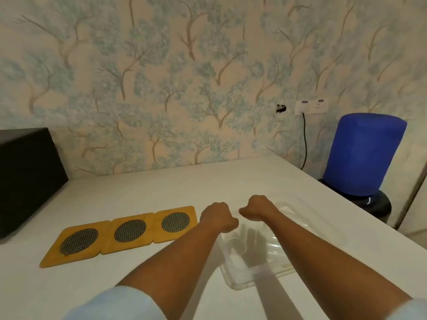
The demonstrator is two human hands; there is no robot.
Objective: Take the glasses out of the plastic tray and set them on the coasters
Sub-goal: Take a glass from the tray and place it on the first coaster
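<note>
Three yellow wooden coasters with dark mesh circles lie side by side on the white table: left coaster point(74, 242), middle coaster point(129, 232), right coaster point(176, 222). All three are bare. To their right stands a clear plastic tray point(233, 277). One clear glass point(236, 244) shows inside it near its left wall; the rest of the tray's inside is hard to read. My left hand point(218, 215) is a closed fist over the tray's far left corner. My right hand point(256, 207), also fisted, hovers over the tray's far end. Neither hand holds anything.
A black box point(27, 179) sits at the table's far left. A blue-covered water dispenser point(362, 155) stands beyond the table's right edge, near a wall socket point(310, 106) with a hanging cable. The wallpapered wall runs along the table's back edge.
</note>
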